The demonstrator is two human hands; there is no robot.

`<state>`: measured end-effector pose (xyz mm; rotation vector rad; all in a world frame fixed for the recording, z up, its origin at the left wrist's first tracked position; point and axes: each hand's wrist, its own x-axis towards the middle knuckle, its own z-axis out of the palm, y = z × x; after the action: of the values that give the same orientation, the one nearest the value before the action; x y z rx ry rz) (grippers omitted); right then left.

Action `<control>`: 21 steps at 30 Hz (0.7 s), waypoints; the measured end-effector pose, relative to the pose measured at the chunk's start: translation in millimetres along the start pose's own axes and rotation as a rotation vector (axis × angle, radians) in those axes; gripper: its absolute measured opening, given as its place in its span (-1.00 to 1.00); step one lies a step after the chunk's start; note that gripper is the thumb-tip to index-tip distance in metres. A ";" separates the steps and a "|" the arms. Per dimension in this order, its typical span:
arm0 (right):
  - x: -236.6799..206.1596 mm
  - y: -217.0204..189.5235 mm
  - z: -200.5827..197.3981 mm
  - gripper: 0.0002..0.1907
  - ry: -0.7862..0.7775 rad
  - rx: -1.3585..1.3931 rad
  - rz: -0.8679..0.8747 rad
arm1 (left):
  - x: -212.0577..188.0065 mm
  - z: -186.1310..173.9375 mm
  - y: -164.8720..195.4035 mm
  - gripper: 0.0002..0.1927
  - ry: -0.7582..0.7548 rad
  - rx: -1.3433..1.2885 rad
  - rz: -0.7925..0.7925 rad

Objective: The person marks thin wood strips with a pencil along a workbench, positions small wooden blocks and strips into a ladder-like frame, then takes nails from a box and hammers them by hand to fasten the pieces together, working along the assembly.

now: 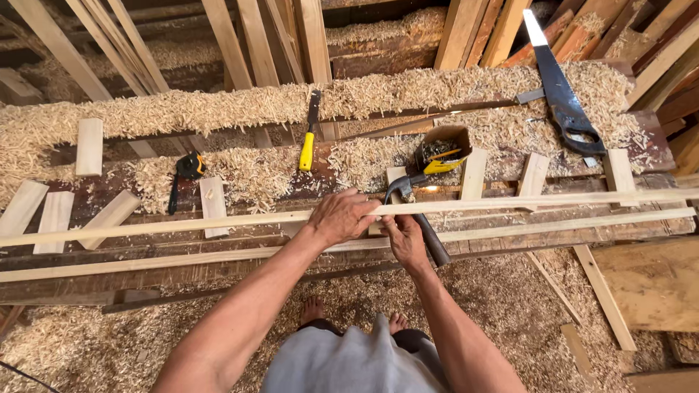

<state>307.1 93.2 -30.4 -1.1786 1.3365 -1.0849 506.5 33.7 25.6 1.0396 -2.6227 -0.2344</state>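
My left hand (341, 216) rests palm down on a long thin wooden strip (553, 200) that runs across the workbench, its fingers curled over the far edge. My right hand (405, 239) is just to its right, fingers pinched at the same strip, with the black handle of a claw hammer (417, 211) passing beside or under it; whether the hand grips the handle I cannot tell. A second long strip (145, 258) lies parallel, nearer to me. Several short wooden blocks (212, 206) lie crosswise under the strips.
Wood shavings cover the bench and floor. A handsaw (561, 94) lies at the back right, a yellow-handled chisel (309, 142) at centre back, a tape measure (189, 167) at left, an open box of nails (440, 151) behind the hammer. Planks lean at the back. My bare feet show below.
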 end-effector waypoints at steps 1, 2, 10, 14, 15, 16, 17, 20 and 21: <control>-0.1 1.3 -0.4 -0.36 -0.006 0.010 -0.002 | -0.7 0.2 -0.4 -0.69 0.033 0.012 0.015; -0.3 3.0 -1.0 -0.36 -0.011 0.021 -0.001 | -1.5 0.5 -0.8 -0.71 -0.005 0.009 0.000; -3.1 0.8 -2.8 -0.43 -0.018 -0.076 0.021 | -2.7 5.0 -1.8 -0.75 -0.049 -0.034 -0.024; -11.3 -14.2 -15.6 -0.46 -0.049 -0.156 -0.060 | -3.5 8.4 -1.8 -0.71 -0.064 -0.018 -0.027; -12.7 -17.5 -23.3 -0.47 -0.028 -0.322 0.022 | -3.7 8.8 -1.9 -0.69 -0.056 -0.026 -0.030; -15.1 -19.4 -32.3 -0.48 -0.007 -0.487 0.108 | -4.5 9.6 -1.3 -0.66 -0.050 -0.035 -0.035; -15.5 -20.6 -41.6 -0.49 0.016 -0.652 0.192 | -4.7 9.7 -1.1 -0.66 -0.040 -0.035 -0.032; -12.9 -16.1 -62.5 -0.49 0.423 -1.525 -0.258 | -6.7 9.8 1.8 -0.66 -0.035 -0.044 -0.031; -9.5 -13.6 -66.0 -0.50 0.270 -1.445 -0.071 | -6.9 9.4 2.7 -0.67 -0.045 -0.042 -0.038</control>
<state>242.7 101.4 -9.9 -2.1038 2.4116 -0.1436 506.3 40.8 15.9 1.0830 -2.6277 -0.3243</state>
